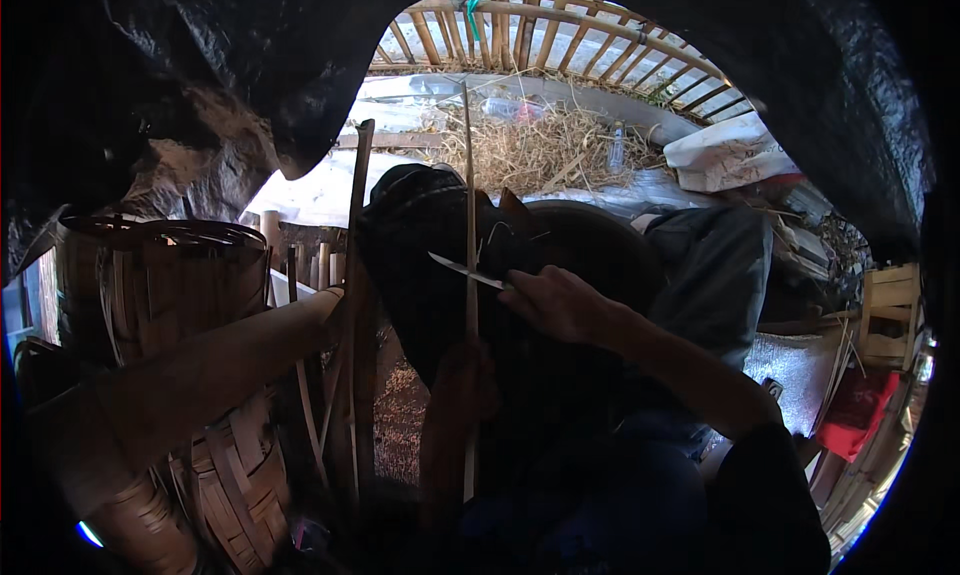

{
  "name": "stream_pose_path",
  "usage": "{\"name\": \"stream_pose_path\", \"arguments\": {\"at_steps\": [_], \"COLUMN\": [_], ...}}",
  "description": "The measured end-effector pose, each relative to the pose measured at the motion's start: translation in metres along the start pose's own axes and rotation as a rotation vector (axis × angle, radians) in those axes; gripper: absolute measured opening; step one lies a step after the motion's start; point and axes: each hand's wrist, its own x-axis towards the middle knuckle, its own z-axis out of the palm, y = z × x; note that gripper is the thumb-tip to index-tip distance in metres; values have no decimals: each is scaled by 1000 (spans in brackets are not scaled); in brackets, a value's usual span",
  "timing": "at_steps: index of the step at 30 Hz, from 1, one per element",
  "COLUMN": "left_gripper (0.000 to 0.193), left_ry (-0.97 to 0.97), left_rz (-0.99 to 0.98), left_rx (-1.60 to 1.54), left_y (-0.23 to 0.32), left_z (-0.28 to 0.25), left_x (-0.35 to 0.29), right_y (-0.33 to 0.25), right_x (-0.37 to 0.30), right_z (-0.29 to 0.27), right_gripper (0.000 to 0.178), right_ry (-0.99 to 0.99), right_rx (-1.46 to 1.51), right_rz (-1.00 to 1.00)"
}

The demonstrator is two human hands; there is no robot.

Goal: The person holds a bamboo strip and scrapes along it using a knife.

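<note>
My right hand (pixel 556 303) is closed round the handle of a knife (pixel 458 266), its blade pointing left. The blade crosses a long thin bamboo strip (pixel 470 195) that stands nearly upright in the picture; whether it cuts in or only rests there I cannot tell. Lower down, in deep shade, my left hand (pixel 466 380) is wrapped round the same strip, which sticks out above and below the fist. Dark cloth over my legs (pixel 715 275) lies behind the strip and the knife.
A thick bamboo pole (pixel 200 370) slants along the left, beside a woven bamboo basket (pixel 165 285) and upright slats (pixel 355 245). Ahead lie straw shavings (pixel 540 150) and a clear bottle (pixel 616 147) before a bamboo fence (pixel 560 25). Black sheeting (pixel 220 55) hangs overhead; a red packet (pixel 857 410) sits right.
</note>
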Motion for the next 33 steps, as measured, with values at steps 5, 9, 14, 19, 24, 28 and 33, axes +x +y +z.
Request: {"name": "stream_pose_path", "arguments": {"at_steps": [5, 9, 14, 19, 24, 28, 33], "left_gripper": [19, 22, 23, 22, 20, 22, 29], "left_ry": [18, 57, 142, 28, -134, -132, 87], "left_rz": [-29, -18, 251, 29, -12, 0, 185], "left_rx": [-74, 58, 369, 116, -155, -145, 436], "left_y": [10, 13, -2, 12, 13, 11, 11], "left_z": [12, 16, 21, 22, 10, 13, 26], "left_x": [-9, -9, -2, -8, -5, -4, -7], "right_y": [-2, 9, 2, 5, 17, 13, 4], "right_x": [4, 5, 0, -5, -22, -25, -26], "right_z": [-7, 3, 12, 18, 17, 10, 6], "right_gripper": [27, 29, 29, 29, 29, 27, 24], "right_ry": [18, 141, 333, 446, 310, 303, 253], "right_rx": [63, 90, -227, 33, 85, -93, -239], "right_rz": [-33, -146, -108, -111, -82, -40, 77]}}
